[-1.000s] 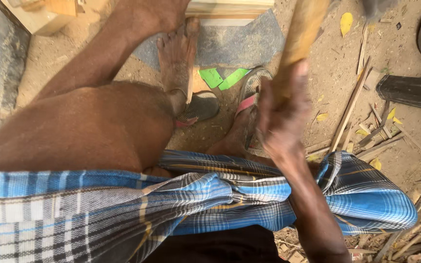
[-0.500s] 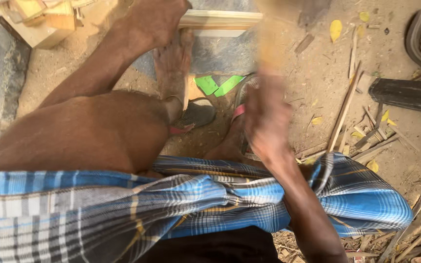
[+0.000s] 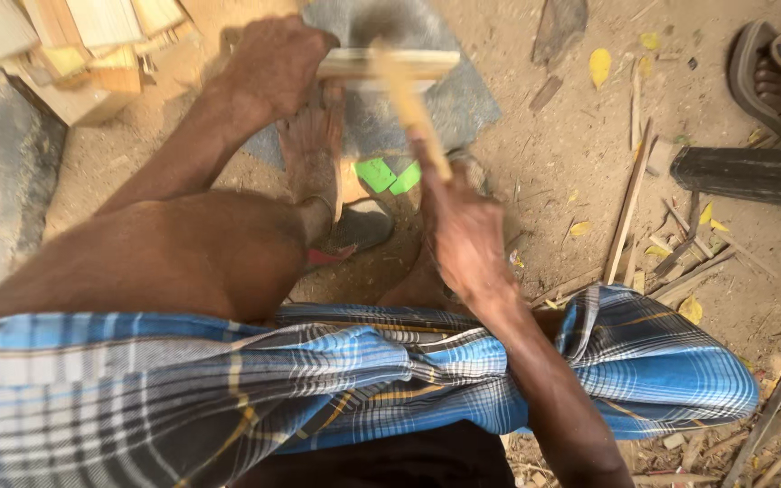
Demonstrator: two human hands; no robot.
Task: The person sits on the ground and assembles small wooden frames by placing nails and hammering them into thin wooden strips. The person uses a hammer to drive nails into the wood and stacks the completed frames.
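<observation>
A blurred wooden stick [image 3: 406, 99] is gripped in the closed right hand [image 3: 465, 237], its far end over a pale wood strip [image 3: 390, 63]. That strip is clamped by the left hand [image 3: 273, 63] upon a grey slab [image 3: 449, 104]; beyond-left lies stacked wood [image 3: 83, 36].

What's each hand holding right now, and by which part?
Left hand grips the flat wooden piece at its left end, on the grey slab. Right hand holds a blurred wooden stick by its lower end.
</observation>
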